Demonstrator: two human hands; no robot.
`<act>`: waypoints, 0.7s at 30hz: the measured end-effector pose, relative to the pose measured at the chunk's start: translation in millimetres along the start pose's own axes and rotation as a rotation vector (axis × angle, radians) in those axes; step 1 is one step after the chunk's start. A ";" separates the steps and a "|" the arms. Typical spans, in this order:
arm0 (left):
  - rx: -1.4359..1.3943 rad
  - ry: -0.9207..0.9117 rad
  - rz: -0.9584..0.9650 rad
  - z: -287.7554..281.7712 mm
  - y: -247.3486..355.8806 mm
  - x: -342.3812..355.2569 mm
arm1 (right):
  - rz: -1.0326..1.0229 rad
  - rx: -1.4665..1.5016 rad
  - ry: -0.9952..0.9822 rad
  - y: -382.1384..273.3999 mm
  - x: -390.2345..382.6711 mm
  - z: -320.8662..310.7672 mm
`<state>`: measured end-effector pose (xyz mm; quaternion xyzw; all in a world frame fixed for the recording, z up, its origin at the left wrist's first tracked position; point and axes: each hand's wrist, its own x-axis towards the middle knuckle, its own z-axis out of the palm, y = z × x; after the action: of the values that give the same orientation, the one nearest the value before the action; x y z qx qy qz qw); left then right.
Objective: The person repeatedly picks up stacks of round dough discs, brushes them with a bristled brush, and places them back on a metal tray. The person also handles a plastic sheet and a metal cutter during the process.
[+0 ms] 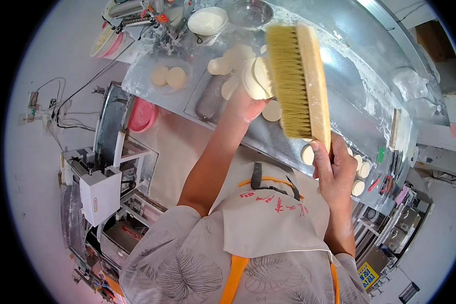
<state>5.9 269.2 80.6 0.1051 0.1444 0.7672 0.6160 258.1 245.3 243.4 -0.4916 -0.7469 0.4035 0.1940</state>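
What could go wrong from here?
1. The brush in the right hand faces its bristles toward the dough rounds held in the left hand; a bump might dislodge some, or loose bristles could land on them.
2. Small dough pieces sit near the table's edge; a nudge could knock them off.

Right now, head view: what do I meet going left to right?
White machine housing → two pale dough discs → white bowl → left hand → wooden-backed bristle brush → clear plastic bag.
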 end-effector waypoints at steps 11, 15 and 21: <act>-0.005 -0.125 0.045 -30.2 4.5 -1.0 | 0.044 -0.188 -0.077 0.5 -34.3 -19.3; 0.153 0.127 0.034 2.7 15.4 -7.9 | -0.052 -0.218 -0.110 5.5 -9.6 3.9; 0.418 0.363 0.316 -3.1 30.2 6.6 | 0.109 -0.155 -0.081 39.5 -47.0 -11.3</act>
<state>-24.2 269.4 88.2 0.1117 0.3883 0.8135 0.4183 309.5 215.7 223.9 -0.5285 -0.7551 0.3741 0.1030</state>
